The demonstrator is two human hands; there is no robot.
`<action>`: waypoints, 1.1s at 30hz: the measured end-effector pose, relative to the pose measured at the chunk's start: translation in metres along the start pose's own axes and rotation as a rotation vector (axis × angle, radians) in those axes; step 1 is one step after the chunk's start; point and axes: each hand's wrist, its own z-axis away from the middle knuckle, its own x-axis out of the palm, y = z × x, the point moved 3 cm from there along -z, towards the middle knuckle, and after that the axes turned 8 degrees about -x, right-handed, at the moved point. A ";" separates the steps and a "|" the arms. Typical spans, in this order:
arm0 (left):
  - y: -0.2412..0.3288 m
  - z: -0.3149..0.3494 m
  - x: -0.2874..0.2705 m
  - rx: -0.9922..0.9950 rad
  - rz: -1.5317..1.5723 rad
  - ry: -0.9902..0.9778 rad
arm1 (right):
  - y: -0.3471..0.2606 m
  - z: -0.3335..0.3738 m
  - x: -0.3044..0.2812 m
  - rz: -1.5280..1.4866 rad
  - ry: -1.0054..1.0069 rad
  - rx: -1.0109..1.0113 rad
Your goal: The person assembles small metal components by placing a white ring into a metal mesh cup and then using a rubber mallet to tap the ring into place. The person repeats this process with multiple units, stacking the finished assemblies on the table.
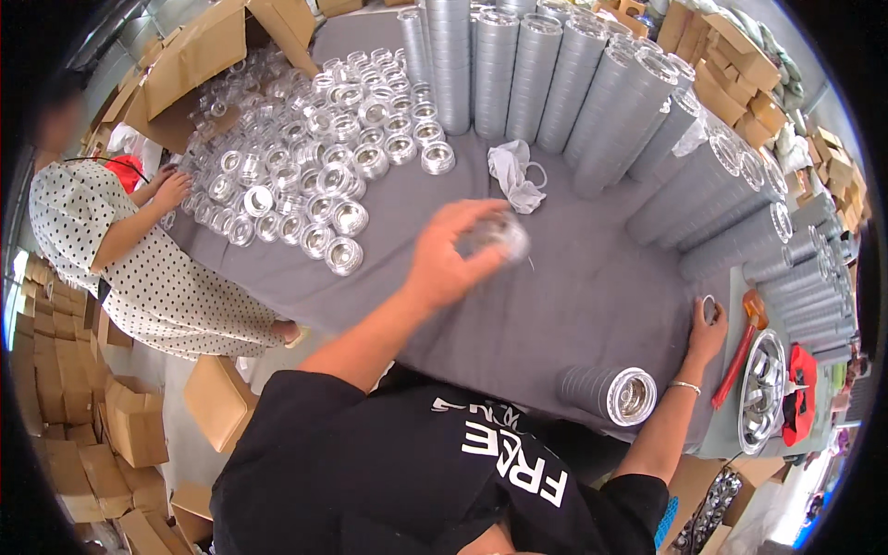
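While left hand [444,264] lifts a clear jar [495,236], brown cardboard boxes [199,55] behind.

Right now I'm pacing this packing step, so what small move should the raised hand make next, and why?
Probably carry the small shiny cup in the left hand on toward the rows of like cups and set it beside the nearest one. It is lifted clear of the grey table cloth, while the right hand rests on a small ring.
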 end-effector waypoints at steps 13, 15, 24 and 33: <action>0.119 0.040 0.142 0.180 0.403 -0.648 | -0.131 0.128 -0.138 -1.196 0.083 0.028; 0.117 0.048 0.141 0.157 0.448 -0.636 | -0.151 0.137 -0.157 -1.279 0.099 0.044; 0.101 0.070 0.141 0.145 0.586 -0.619 | -0.210 0.154 -0.191 -1.073 -0.056 -0.379; 0.101 0.060 0.138 0.122 0.644 -0.625 | -0.225 0.151 -0.189 -0.791 -0.123 -0.545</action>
